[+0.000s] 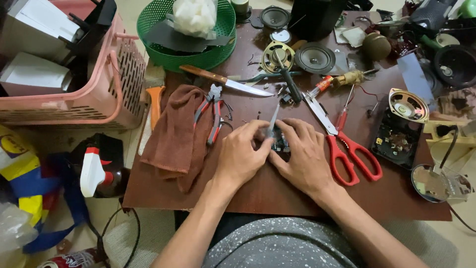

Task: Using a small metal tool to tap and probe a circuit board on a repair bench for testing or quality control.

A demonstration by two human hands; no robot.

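My left hand (243, 156) pinches a thin grey metal tool (273, 119) whose blade points away from me. Its lower end meets a small dark electronic part (280, 144) on the brown table (277, 193). My right hand (302, 154) presses down on that part from the right and covers most of it. Both hands touch each other over the part.
Red-handled scissors (347, 149) lie right of my hands, red pliers (214, 111) and a brown cloth (176, 134) to the left. A knife (225, 80), screwdriver (290, 84), loose speakers (315, 57), a green basket (163, 54) and a pink basket (106, 94) crowd the back.
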